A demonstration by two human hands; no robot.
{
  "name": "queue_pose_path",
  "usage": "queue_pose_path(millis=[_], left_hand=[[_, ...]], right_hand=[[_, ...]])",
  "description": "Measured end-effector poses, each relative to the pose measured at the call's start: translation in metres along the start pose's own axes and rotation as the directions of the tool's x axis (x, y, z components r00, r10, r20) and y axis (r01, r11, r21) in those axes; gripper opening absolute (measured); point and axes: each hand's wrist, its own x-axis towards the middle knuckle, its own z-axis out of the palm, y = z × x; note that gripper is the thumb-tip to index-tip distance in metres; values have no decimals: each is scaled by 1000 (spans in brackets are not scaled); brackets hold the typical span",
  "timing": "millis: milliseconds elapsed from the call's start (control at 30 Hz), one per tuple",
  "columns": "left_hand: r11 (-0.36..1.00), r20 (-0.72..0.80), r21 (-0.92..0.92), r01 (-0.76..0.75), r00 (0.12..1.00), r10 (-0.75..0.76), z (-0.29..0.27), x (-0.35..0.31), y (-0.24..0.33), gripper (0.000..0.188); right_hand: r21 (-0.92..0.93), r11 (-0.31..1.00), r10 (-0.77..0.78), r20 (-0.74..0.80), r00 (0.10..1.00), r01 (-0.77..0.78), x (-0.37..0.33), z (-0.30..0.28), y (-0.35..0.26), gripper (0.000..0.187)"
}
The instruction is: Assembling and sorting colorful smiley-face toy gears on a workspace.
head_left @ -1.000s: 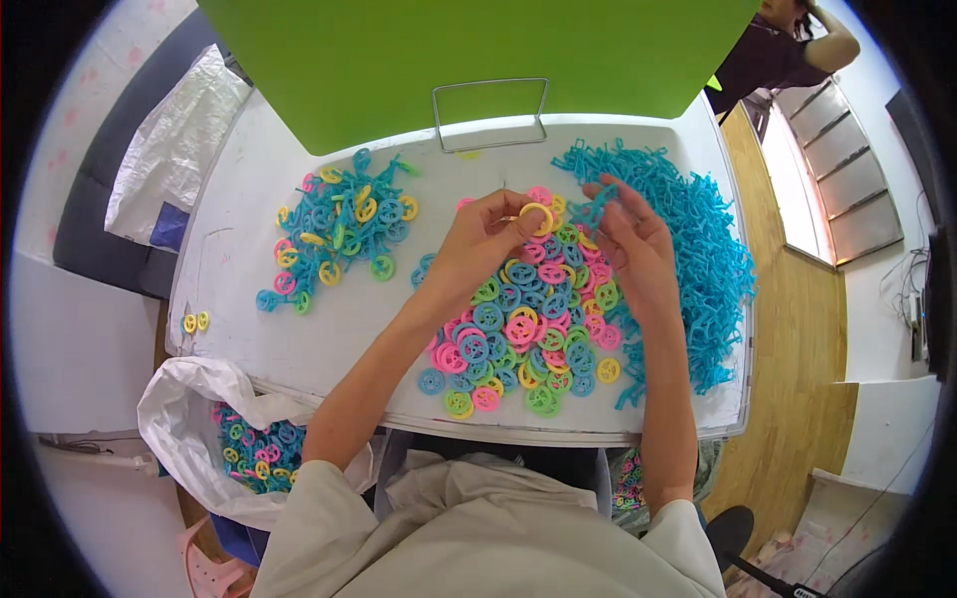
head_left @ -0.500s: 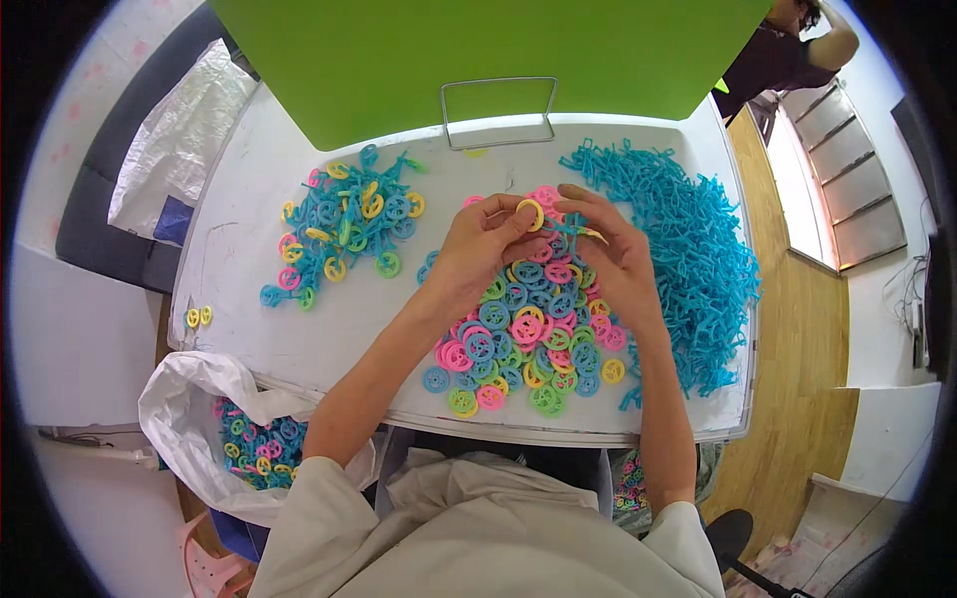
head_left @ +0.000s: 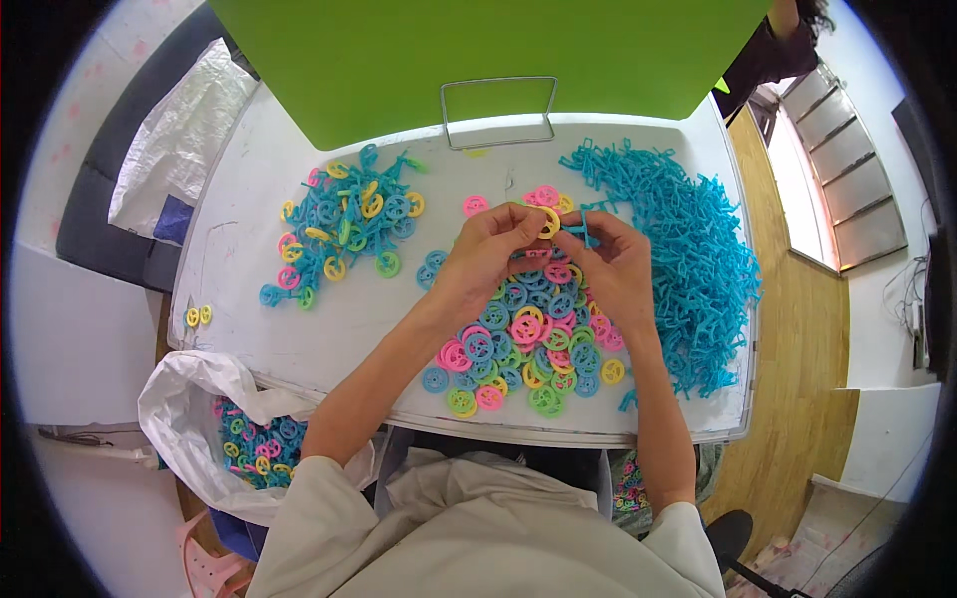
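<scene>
Above a heap of small spoked plastic wheels [head_left: 526,329] in pink, blue, green and yellow, my two hands are close together. My left hand [head_left: 486,251] pinches a yellow wheel [head_left: 549,223] between thumb and fingertips. Beside it, my right hand [head_left: 616,261] is closed on a teal plastic stick piece [head_left: 586,225], held close to the wheel. Whether the two parts touch is too small to tell. To the right spreads a large pile of loose teal stick pieces [head_left: 693,259]. On the left lies a smaller pile of teal pieces with wheels attached [head_left: 344,224].
Behind the white table [head_left: 244,339] stands a green panel [head_left: 478,50] with a wire frame [head_left: 498,112] at its foot. Two yellow wheels [head_left: 199,316] lie at the left edge. A white sack [head_left: 179,399] of assembled pieces sits lower left. Another person [head_left: 773,55] is at the upper right.
My hands have come closer together and slightly lower, with the yellow wheel shifted right. The teal piece in my right hand has turned more upright. The other person has moved.
</scene>
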Motion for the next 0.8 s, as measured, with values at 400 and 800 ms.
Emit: queue_pose_path(millis=[400, 800], left_hand=[[963, 2, 73, -261, 965, 262, 2, 1, -12, 16], [929, -119, 134, -346, 925, 361, 11, 0, -15, 9]], right_hand=[[183, 975, 129, -23, 991, -122, -7, 8, -2, 24], [244, 959, 159, -36, 987, -146, -8, 12, 1, 32]])
